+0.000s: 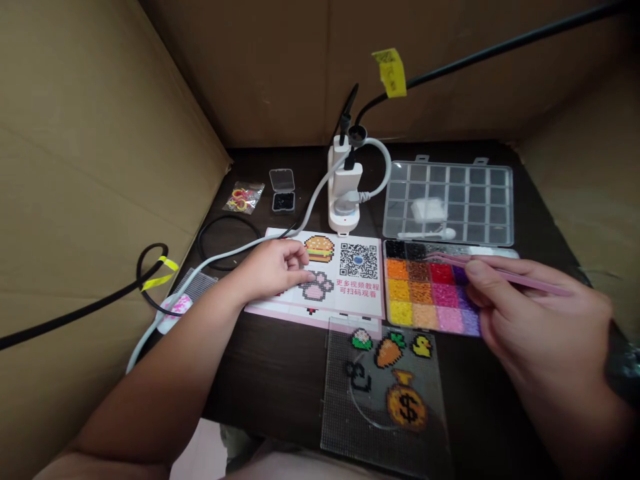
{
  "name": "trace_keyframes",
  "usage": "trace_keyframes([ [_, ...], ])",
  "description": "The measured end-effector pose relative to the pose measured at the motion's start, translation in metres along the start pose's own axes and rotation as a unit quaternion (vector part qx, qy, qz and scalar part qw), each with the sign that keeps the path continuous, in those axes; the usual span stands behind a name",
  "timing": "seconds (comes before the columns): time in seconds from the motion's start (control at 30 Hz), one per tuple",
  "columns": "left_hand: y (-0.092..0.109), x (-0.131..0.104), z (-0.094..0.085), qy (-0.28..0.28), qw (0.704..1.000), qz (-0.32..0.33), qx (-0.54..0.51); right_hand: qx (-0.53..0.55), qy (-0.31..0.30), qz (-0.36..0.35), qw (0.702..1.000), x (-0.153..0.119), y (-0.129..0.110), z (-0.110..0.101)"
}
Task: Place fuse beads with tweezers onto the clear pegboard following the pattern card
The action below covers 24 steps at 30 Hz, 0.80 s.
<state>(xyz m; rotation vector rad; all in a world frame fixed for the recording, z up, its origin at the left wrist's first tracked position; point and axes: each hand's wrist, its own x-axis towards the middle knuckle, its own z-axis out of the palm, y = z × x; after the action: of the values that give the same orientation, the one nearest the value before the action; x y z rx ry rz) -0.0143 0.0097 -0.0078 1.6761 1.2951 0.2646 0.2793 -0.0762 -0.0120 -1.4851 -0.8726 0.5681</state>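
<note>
My right hand (530, 313) is closed on a pair of pink tweezers (520, 273). Their tips reach over the dark bead compartments of a bead box (425, 291), which holds orange, brown, red, yellow, pink and purple beads. On a printed pattern sheet (350, 303) lies my left hand (280, 270), fingers loosely curled and thumb apart from them, holding nothing. A burger and a pink paw are printed beside it. Nearer to me is a clear pegboard (345, 420) with bead figures: a carrot, a duck, a money bag, a small white-and-green figure and a black outline.
The box's clear lid (447, 200) lies open behind it, with a white block and a small white spoon inside. A white power strip (344, 193) with cables stands at the middle back. A small case of black beads (284, 200) and a bagged item (243, 198) sit left.
</note>
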Motion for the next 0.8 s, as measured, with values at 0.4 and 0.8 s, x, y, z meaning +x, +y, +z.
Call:
trace_keyframes([
  [0.4,0.003,0.0,0.001,0.029,0.999,0.0,0.032,0.038,0.02,-0.03,0.999,0.001,-0.005,0.008],
  [0.8,-0.007,0.004,0.001,0.038,0.998,0.034,0.025,0.012,0.017,-0.065,0.998,0.0,-0.003,0.007],
])
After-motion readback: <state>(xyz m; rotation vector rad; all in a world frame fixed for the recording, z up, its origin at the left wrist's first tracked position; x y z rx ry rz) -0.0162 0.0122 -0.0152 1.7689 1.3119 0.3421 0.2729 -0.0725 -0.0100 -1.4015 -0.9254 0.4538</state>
